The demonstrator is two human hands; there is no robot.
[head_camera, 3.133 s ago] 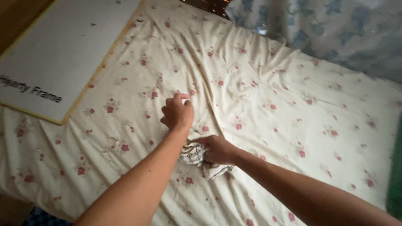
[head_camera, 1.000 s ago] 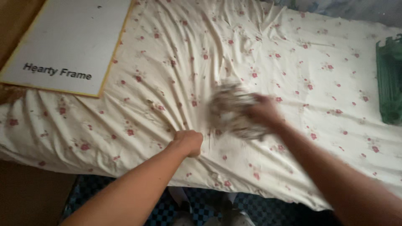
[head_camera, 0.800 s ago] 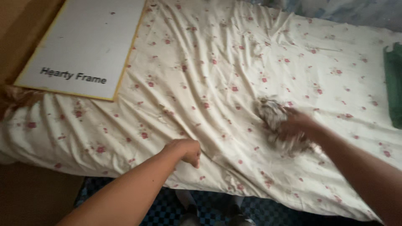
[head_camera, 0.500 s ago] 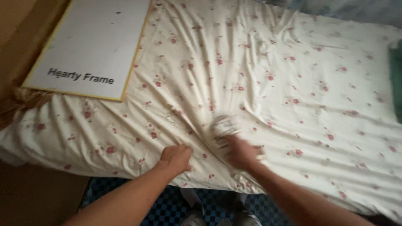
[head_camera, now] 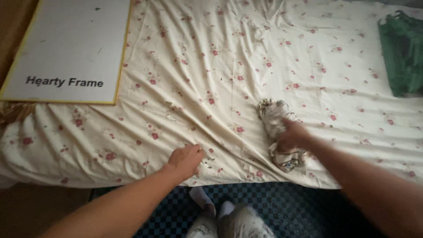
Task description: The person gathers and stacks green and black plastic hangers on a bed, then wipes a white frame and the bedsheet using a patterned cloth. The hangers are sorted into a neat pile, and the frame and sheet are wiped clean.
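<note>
We are pinching the flowered bed sheet point(head_camera: 229, 66) near the bed's front edge with our left hand point(head_camera: 186, 159), while our right hand point(head_camera: 291, 135) is grasping the crumpled patterned cloth point(head_camera: 274, 115) lying on it.

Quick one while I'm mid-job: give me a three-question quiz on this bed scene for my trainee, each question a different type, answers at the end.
1. True or false: the right hand holds a bunched patterned cloth on the sheet.
2. Where does the left hand rest? A) on the white board B) on the sheet near the bed's front edge C) on the green item
3. Fill in: the green item lies at the far ____ of the bed.

Key: 1 true; 2 B; 3 right. The white board lies far left, untouched.
</note>
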